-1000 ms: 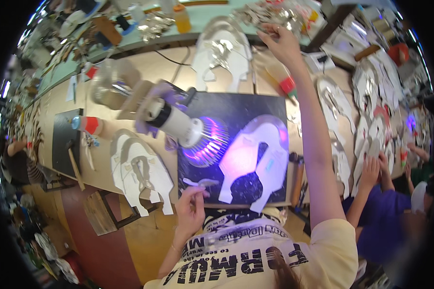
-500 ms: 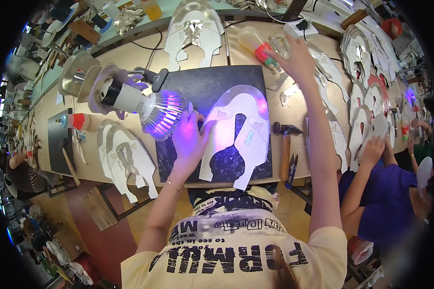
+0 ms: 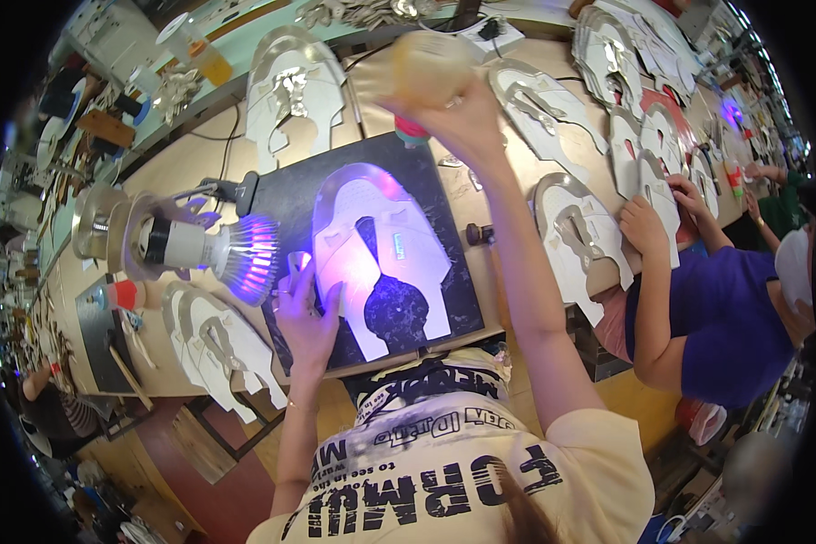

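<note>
A white shoe upper (image 3: 403, 249) with a shiny silver rim lies flat on a dark cutting board (image 3: 417, 163), lit violet along its left side. Just off its left edge is my left hand (image 3: 306, 317), thumb spread away from the other fingers and nothing visible between them. My right hand (image 3: 467, 122) is wrapped round a squeeze bottle (image 3: 431, 68) above the board's far edge. Motion blurs the bottle; its amber body points away from me and its red and green end shows below the hand. A finned lamp (image 3: 245, 258) glows violet beside my left hand.
More uppers lie at left (image 3: 213, 335), at the far side (image 3: 295, 95) and at right (image 3: 576, 231). A hammer (image 3: 480, 235) is partly hidden by my right forearm. Another person's hands (image 3: 648, 222) hold an upper at right. Another red-banded bottle (image 3: 122, 295) lies at left.
My right hand has taken hold of the bottle and lifted it from the table, moving left over the board. My left hand has drawn back from the upper. The whole view has shifted.
</note>
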`<state>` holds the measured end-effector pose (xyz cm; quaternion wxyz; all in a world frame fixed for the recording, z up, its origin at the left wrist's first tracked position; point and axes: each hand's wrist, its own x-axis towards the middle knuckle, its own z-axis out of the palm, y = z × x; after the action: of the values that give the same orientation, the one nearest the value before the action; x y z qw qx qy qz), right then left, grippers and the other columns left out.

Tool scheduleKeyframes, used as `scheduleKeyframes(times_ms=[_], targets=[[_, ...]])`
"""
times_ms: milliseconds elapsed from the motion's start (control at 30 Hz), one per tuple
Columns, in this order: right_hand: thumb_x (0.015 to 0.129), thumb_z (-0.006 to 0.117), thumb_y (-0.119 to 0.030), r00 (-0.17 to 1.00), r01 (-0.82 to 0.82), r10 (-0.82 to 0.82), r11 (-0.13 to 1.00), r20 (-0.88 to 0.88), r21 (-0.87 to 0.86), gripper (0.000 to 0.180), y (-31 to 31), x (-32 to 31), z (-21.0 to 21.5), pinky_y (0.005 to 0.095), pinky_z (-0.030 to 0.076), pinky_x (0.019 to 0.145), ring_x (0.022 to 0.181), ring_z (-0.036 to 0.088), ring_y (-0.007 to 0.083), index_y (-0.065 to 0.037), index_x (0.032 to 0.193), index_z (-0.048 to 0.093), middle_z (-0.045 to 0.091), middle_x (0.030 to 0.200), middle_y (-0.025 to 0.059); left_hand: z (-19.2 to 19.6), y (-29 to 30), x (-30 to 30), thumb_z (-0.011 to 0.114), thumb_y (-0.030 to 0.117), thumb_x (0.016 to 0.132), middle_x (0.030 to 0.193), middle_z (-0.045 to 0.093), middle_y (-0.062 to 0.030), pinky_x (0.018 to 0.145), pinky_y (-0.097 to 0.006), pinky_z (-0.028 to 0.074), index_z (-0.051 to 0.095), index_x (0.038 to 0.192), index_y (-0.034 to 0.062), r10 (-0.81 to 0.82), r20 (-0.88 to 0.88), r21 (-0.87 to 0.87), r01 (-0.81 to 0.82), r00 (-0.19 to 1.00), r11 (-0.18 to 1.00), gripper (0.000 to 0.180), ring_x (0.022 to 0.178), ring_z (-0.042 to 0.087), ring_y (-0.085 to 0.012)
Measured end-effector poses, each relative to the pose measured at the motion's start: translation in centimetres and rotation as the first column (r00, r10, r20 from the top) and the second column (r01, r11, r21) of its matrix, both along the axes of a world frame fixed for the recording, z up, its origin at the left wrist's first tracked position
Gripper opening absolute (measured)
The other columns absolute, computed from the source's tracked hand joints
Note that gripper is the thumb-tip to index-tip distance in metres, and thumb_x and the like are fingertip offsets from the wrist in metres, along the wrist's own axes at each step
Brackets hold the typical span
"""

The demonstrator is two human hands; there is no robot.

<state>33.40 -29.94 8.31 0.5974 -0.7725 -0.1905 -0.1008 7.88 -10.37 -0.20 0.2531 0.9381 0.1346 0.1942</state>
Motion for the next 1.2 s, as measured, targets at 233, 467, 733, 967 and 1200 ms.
scheduleKeyframes(times_ms=[233,467,733,967,1200], targets=[[0.071,0.089,-0.015,0.957,-0.012,0.077,0.974,-0.281,0.226,0.041,-1.8,-9.1,-0.2,0.032,0.057,0.079,0.084,0.069,0.0154,0.002,0.102,0.069,0.073,0.094,0.009,-0.5,-0.7,-1.0,0.08,0.027,0.08,0.111,0.063,-0.0121,0.094,-0.04,0.033,0.064,0.131,0.0125,0.089,0.067,0.109,-0.096,0.994,0.989,0.056,0.105,0.056,-0.0264],[0.076,0.085,-0.013,0.998,-0.055,0.06,0.966,-0.011,0.253,0.035,1.8,-9.5,-3.7,0.031,0.055,0.079,0.083,0.069,0.0163,0.002,0.103,0.069,0.072,0.093,0.0081,-0.5,-1.9,-2.6,0.077,0.037,0.081,0.108,0.064,-0.0087,0.09,-0.042,0.031,0.064,0.13,0.0137,0.145,0.025,0.124,-0.147,0.989,0.981,0.056,0.104,0.057,-0.0216],[0.076,0.086,-0.017,0.986,-0.038,0.027,0.997,0.164,0.067,0.032,5.5,-8.2,-5.3,0.0303,0.054,0.078,0.084,0.07,0.0156,0.002,0.098,0.072,0.074,0.092,0.0099,-0.6,-1.5,-2.3,0.076,0.037,0.081,0.1,0.062,-0.0083,0.088,-0.042,0.032,0.066,0.126,0.0122,0.119,0.037,0.047,-0.121,0.992,0.992,0.052,0.097,0.057,-0.0238],[0.078,0.086,-0.014,0.97,-0.055,0.077,0.994,0.229,-0.099,0.034,6.2,-8.1,-5.9,0.0335,0.053,0.085,0.09,0.068,0.0177,0.003,0.103,0.071,0.072,0.098,0.0101,-0.6,-1.5,-2.3,0.078,0.036,0.079,0.097,0.065,-0.0071,0.089,-0.043,0.033,0.069,0.12,0.01,0.122,0.05,0.013,-0.123,0.991,0.992,0.05,0.095,0.057,-0.0247],[0.077,0.083,-0.007,0.927,-0.145,0.19,0.977,0.323,-0.159,0.03,4.8,-9.0,-6.4,0.0344,0.053,0.085,0.089,0.07,0.0191,0.004,0.103,0.072,0.073,0.097,0.011,-0.7,-1.4,-2.2,0.079,0.037,0.078,0.094,0.067,-0.0068,0.089,-0.044,0.033,0.071,0.115,0.0098,0.129,0.06,0.015,-0.131,0.99,0.991,0.047,0.094,0.058,-0.0245]])
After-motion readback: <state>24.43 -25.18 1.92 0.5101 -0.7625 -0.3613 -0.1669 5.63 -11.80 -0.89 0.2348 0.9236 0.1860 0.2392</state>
